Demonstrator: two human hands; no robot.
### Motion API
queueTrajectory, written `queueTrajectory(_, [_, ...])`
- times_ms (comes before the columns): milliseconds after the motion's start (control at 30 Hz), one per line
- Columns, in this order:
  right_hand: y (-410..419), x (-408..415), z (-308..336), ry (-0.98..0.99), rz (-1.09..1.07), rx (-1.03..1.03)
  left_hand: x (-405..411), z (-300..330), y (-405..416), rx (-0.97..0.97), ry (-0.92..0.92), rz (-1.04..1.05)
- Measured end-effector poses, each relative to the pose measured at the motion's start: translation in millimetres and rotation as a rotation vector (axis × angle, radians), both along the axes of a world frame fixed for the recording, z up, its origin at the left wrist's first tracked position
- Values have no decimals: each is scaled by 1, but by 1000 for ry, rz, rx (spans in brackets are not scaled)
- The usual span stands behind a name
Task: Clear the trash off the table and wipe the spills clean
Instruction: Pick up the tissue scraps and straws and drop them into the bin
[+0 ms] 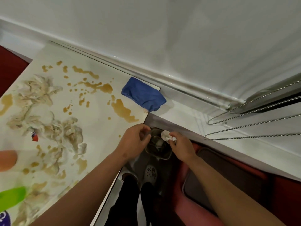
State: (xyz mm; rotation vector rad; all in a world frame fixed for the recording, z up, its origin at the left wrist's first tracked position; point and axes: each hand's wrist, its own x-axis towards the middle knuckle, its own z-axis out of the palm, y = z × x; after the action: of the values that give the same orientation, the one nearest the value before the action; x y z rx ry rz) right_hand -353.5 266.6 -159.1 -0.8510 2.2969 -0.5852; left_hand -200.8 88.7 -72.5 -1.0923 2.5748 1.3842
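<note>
A white blind (195, 38) fills the upper part of the view, its bottom rail (187, 86) running slantwise down to the right. Beaded metal chains (254, 123) hang in loops at the right, over a white sill (228, 144). Dark red floor (11, 69) shows beyond the far left corner of the pale table (101, 128). A reddish chair (203, 185) stands below the sill. The light is soft and even.

My right hand (182, 147) holds a tissue wad (166, 135) over the bin (158, 148), my left hand (135, 141) just left. Farther left of the bin, tissues (65, 132) lie on the table (101, 128); the cloth (144, 95) lies behind it.
</note>
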Motion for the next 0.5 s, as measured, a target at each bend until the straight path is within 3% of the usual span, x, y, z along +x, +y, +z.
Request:
queueTrajectory(233, [-7, -3, -22, -27, 61, 183, 20, 5, -8, 23, 2, 46])
queueTrajectory(500, [-8, 5, 10, -81, 63, 124, 67, 22, -10, 47, 46, 159])
